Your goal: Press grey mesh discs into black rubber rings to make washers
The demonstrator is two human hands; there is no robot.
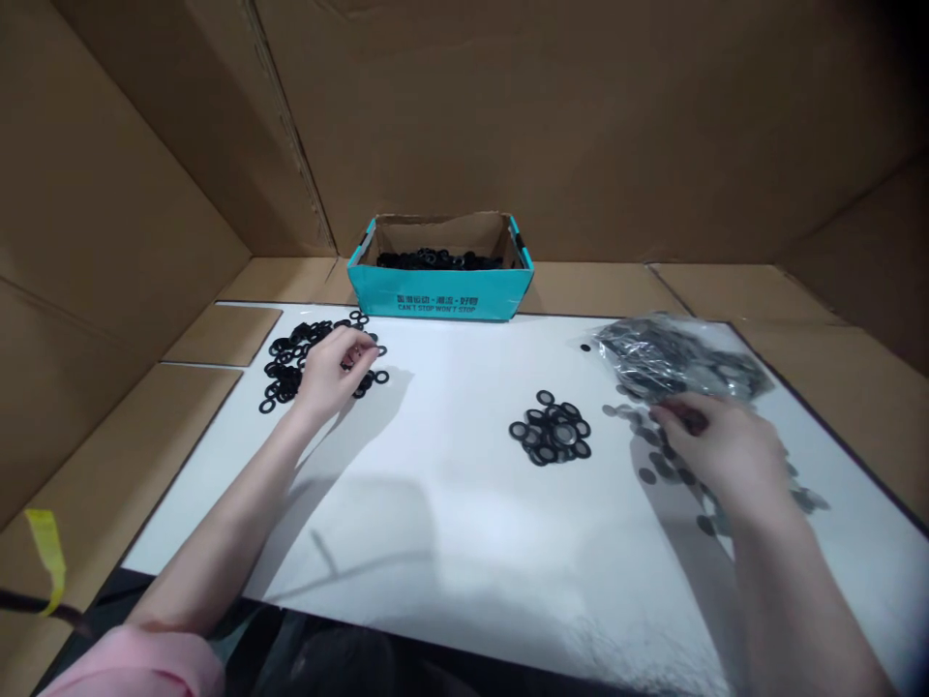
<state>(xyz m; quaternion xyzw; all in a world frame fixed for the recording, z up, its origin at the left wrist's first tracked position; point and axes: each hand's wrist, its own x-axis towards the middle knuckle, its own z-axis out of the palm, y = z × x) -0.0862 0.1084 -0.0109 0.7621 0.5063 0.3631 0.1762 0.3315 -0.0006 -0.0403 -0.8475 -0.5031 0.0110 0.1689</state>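
Note:
My left hand is over a pile of black rings at the left of the white board. Its thumb and fingertips come together beside a loose ring; whatever is between them is too small to make out. My right hand pinches thumb to forefinger above scattered thin grey discs. What its fingertips hold is hidden. Just beyond that hand lies a clear plastic bag of dark grey discs. Between the hands sits a small heap of black rings with grey discs in their middles.
A turquoise cardboard box with black rings inside stands at the back. Cardboard walls rise around the white board. One small black disc lies left of the bag. Yellow tape hangs at lower left.

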